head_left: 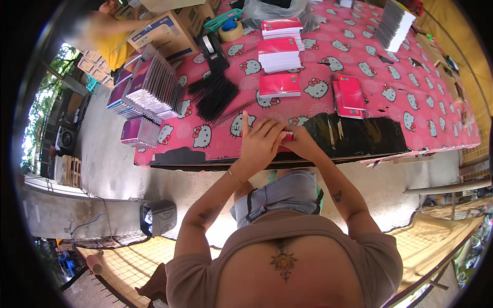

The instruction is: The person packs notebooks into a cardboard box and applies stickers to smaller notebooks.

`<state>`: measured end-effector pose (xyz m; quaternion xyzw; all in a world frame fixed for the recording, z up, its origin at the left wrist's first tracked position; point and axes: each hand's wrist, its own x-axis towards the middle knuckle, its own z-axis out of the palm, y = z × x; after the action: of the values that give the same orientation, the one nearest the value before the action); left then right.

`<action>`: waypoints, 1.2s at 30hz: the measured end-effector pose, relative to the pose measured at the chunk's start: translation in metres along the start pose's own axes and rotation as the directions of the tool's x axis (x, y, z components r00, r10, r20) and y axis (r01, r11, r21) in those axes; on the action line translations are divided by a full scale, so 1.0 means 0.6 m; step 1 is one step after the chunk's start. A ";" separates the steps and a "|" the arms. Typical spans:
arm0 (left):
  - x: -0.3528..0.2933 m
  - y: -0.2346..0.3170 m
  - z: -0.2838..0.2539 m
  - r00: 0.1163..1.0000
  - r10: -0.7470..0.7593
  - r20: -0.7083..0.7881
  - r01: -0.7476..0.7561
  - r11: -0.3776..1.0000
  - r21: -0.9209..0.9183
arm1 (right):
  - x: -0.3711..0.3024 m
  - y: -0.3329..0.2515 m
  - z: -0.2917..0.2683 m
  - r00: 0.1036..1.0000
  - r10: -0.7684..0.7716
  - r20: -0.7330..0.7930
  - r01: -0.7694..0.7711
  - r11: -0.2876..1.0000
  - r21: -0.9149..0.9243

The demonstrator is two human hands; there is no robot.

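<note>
My left hand (261, 142) and my right hand (302, 143) meet at the table's near edge, fingertips together. One finger of the left hand sticks out, while its others bend towards the right hand. Between the hands a small red-and-white thing (289, 136) shows; its kind is mostly hidden by my fingers. Just beyond my left hand lies a pile of black spiral binding coils (214, 96), with a loose coil (233, 112) beside it. Farther back from my hands sits a short stack of pink-covered notepads (280, 84). To the right, two pink spiral notebooks (351, 95) overlap.
Stacks of spiral notebooks (154, 87) stand at the left edge, near a cardboard box (167, 36). A tape dispenser (213, 54), tape roll (231, 32) and more notepads (280, 54) lie farther back. Another notebook stack (394, 25) stands far right. A person in yellow (110, 38) is far left.
</note>
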<state>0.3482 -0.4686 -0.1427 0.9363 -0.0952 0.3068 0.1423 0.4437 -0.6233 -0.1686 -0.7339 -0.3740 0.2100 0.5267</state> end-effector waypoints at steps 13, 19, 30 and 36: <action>0.017 -0.005 -0.010 1.000 0.010 0.023 -0.007 0.987 -0.164 | 0.002 -0.021 -0.097 0.980 -0.197 0.042 0.199 0.979 -0.046; 0.026 0.010 -0.040 0.995 0.006 0.095 0.006 0.992 -0.124 | -0.002 -0.030 -0.043 0.934 -0.310 -0.180 0.240 0.914 -0.328; 0.168 -0.014 -0.034 0.995 0.022 -0.093 -0.066 0.858 -0.509 | -0.067 -0.095 -0.159 0.787 -0.041 -0.615 0.241 0.939 0.246; 0.126 -0.174 0.116 0.982 0.169 0.086 -0.170 0.986 -0.003 | -0.025 -0.149 -0.309 0.892 -0.395 -0.220 -0.074 0.352 -0.933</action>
<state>0.4738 -0.3997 -0.1728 0.9375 -0.1799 0.2772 0.1092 0.5352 -0.7342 -0.0203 -0.8847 -0.3789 -0.2495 0.1071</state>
